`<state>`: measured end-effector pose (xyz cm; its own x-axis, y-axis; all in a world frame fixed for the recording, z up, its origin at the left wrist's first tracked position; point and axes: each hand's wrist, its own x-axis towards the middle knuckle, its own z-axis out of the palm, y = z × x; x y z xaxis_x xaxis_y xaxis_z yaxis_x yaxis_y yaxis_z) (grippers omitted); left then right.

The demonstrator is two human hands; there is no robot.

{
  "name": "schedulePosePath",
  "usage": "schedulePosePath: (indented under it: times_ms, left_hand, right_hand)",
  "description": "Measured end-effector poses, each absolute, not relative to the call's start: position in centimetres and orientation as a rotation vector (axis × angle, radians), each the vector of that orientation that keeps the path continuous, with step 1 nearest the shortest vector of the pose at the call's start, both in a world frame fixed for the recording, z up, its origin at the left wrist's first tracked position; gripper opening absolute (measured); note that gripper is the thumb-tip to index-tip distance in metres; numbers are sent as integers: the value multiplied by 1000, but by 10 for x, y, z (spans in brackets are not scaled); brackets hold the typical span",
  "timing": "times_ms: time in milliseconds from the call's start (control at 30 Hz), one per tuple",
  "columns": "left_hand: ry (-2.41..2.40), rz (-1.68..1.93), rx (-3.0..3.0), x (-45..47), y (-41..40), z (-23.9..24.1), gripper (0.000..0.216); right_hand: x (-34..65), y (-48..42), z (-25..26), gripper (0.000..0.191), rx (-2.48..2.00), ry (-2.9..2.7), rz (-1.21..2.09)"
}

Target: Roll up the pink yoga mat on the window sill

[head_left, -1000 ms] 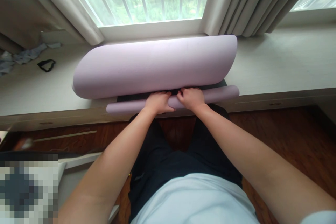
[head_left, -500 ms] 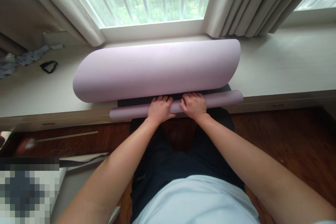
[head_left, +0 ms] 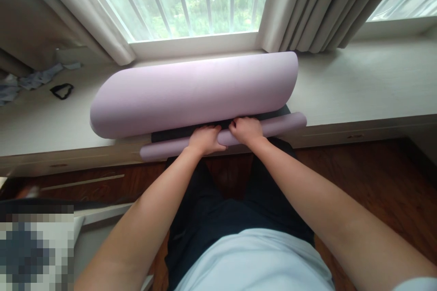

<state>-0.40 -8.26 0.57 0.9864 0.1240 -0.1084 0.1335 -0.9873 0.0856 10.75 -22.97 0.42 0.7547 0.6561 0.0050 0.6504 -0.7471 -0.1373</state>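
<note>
A light purple exercise mat (head_left: 194,93) lies across the windowsill ledge, its far part curled over in a wide loose bend. Its near end forms a narrow roll at the ledge's front edge, and a strip of dark underside shows between the two. My left hand (head_left: 205,140) is wrapped over the middle of the narrow roll, thumb on the near side. Close to its right, my right hand (head_left: 246,130) grips the same roll with curled fingers. Fingertips of both hands are partly hidden behind the roll.
The pale ledge (head_left: 355,86) runs along a barred window (head_left: 201,0) with grey curtains (head_left: 307,4) on both sides. A black band (head_left: 62,91) and crumpled grey cloth (head_left: 37,77) lie at the left. Drawers are below, above a wooden floor (head_left: 362,177).
Both hands keep hold of the narrow roll, and their fingers have curled further over it. The view has shifted slightly, moving the mat a little left in the picture.
</note>
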Motion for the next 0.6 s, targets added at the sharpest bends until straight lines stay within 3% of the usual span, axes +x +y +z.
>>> schedulePosePath:
  times_ms: [333, 600]
  left_hand:
    - [307, 31, 3135, -28, -105, -16, 47]
    - [250, -210, 3018, -5, -83, 3, 65]
  right_hand:
    - [84, -265, -32, 39, -2602, -1287, -308]
    - [101, -239, -5, 43, -2753, -1150, -55]
